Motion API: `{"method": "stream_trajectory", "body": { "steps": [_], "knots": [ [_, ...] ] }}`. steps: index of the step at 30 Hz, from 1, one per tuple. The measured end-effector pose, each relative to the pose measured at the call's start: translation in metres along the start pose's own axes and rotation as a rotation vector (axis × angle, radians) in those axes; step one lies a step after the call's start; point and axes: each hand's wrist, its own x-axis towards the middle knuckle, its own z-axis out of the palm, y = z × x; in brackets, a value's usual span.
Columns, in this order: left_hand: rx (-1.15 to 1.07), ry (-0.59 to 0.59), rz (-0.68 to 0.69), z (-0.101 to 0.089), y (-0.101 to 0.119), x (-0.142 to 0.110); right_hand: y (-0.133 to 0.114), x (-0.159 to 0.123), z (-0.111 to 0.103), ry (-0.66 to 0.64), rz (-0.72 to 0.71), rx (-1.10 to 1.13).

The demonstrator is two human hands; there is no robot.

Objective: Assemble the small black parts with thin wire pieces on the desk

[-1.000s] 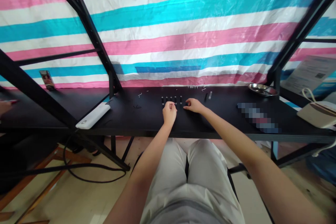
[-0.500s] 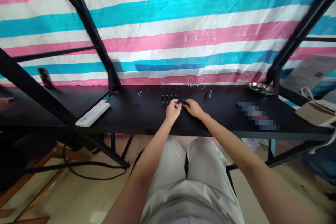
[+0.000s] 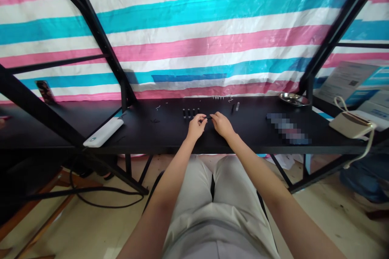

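Observation:
My left hand (image 3: 196,126) and my right hand (image 3: 222,124) face each other over the black table. Pinched between the fingertips of both is a small black piece (image 3: 208,117), dark and slim; its exact kind is too small to make out. Just beyond my left hand stands a row of several small black tubes (image 3: 189,113) with pale ends. Farther right, a clear small tube (image 3: 237,106) lies beside a black one (image 3: 233,108). Several tiny silvery pieces (image 3: 218,98) are lined up near the table's back edge.
The black table (image 3: 146,135) carries a white power bank-like case (image 3: 103,132) at left. To the right are a shiny metal dish (image 3: 293,99), a blurred-out item (image 3: 287,128) and a beige bag (image 3: 351,123). Black frame posts rise at both sides before a striped sheet (image 3: 194,16).
My hands have come closer together, and the small black piece now spans between their fingertips. The view has shifted slightly, so the table items appear a little farther left.

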Motion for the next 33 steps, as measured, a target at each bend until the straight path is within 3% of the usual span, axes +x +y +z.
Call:
{"method": "stream_trajectory", "body": {
  "steps": [20,33],
  "knots": [
    [0.147,0.122,0.005,0.000,-0.001,0.001,-0.004,-0.001,0.001,0.006,-0.019,-0.156],
    [0.400,0.149,-0.034,-0.001,0.009,-0.004,-0.006,-0.001,0.002,0.004,-0.041,-0.146]
  ]
}}
